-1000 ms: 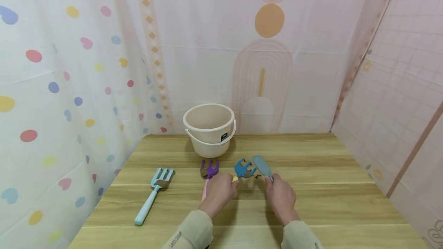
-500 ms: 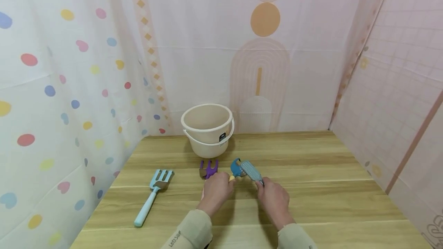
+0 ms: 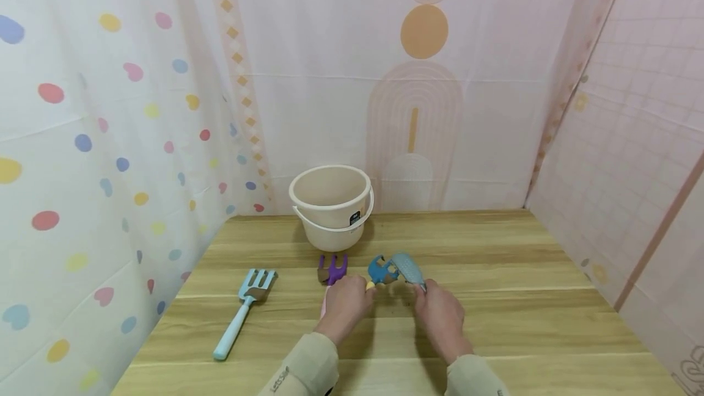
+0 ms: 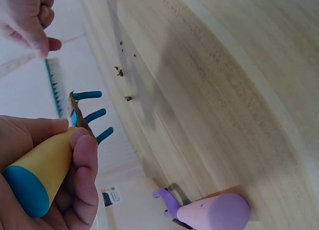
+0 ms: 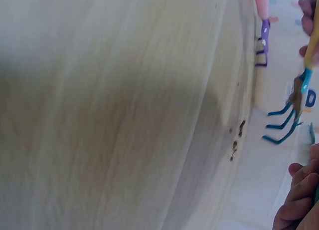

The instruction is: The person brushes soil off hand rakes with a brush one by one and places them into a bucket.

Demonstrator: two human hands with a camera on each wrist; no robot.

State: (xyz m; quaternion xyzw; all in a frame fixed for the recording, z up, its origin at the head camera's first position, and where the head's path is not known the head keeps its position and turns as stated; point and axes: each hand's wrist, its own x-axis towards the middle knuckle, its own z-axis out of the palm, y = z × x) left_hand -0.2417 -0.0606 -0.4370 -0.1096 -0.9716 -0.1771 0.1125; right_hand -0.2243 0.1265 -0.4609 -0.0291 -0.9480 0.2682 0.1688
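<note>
My left hand [image 3: 345, 304] grips the yellow handle [image 4: 47, 162] of a small blue rake [image 3: 382, 271], held above the table with brown dirt on its head. In my right hand [image 3: 442, 316] is a light-blue brush [image 3: 407, 266], its head beside the rake's tines. The left wrist view shows the brush's pale bristles [image 4: 56, 73] facing the rake. Under my left hand a purple fork [image 3: 333, 271] with a pink handle [image 4: 214, 211] lies on the table, dirt on its tines.
A cream bucket [image 3: 332, 219] with its handle down stands at the back of the wooden table [image 3: 495, 274]. On the left lies a light-blue fork [image 3: 233, 326] with dirt on it. Crumbs of dirt [image 4: 119, 71] lie below the rake. Patterned curtains [image 3: 308, 109] hang behind.
The brush swept left across the rake's head, then came partly back to the right. My left hand stayed nearly in place with the rake.
</note>
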